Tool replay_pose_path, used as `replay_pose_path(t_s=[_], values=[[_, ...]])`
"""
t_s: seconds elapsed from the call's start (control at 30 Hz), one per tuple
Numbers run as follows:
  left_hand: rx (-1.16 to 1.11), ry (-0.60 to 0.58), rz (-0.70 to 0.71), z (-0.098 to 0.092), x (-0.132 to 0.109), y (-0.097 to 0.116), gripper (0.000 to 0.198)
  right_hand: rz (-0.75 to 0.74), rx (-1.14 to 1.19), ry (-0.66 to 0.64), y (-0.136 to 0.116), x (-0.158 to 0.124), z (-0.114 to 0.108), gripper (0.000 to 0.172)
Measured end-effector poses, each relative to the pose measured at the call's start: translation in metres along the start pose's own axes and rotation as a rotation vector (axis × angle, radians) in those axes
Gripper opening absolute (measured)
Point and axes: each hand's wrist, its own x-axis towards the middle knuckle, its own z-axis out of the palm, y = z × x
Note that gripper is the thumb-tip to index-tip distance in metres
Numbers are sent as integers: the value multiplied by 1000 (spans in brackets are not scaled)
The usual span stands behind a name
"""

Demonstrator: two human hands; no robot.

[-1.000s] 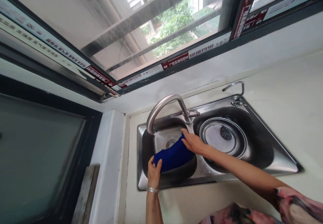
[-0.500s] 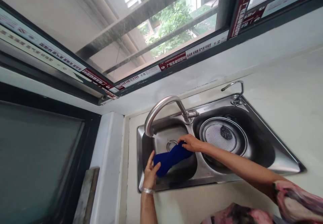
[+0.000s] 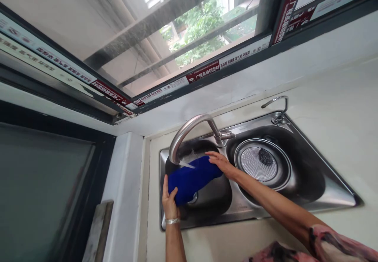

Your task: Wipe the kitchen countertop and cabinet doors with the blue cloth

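Note:
A blue cloth (image 3: pixel 191 178) is stretched out between my hands over the left sink basin (image 3: pixel 217 199). My left hand (image 3: pixel 169 199), with a silvery band at its wrist, grips the cloth's left end between thumb and fingers. At the right end, my right hand (image 3: pixel 220 162) holds the cloth's edge, its fingers partly over the top. The curved metal faucet (image 3: pixel 189 130) arches above, and a stream of water (image 3: pixel 186 164) runs from its spout onto the cloth. Most of the basin's drain (image 3: pixel 194 198) is hidden by the cloth.
In the right basin (image 3: pixel 310 181) lies a round perforated metal strainer (image 3: pixel 249 165) with a dark scouring pad (image 3: pixel 265 156) in it. A slim second tap (image 3: pixel 285 104) stands at the sink's back right corner. A window frame (image 3: pixel 203 71) runs behind the counter.
The cloth has been spread wider and raised toward the faucet. Water now shows falling on it. My left hand has shifted slightly left and up; the right has moved up a little.

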Motion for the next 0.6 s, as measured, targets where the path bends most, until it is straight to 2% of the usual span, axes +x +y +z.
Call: replay_pose_path(t_s=[0.1,0.23,0.47,0.6], values=[[-1,54,64,-5,5,4,77,-10,39,-33,-3,4,9,57],[-55,124,38,-9,5,11,77,14,70,-52,3,9,21,52],[-105,176,32,-8,-2,27,79,43,105,15,30,22,28,51],[-97,188,40,-7,-1,26,79,56,116,51,38,22,27,51]])
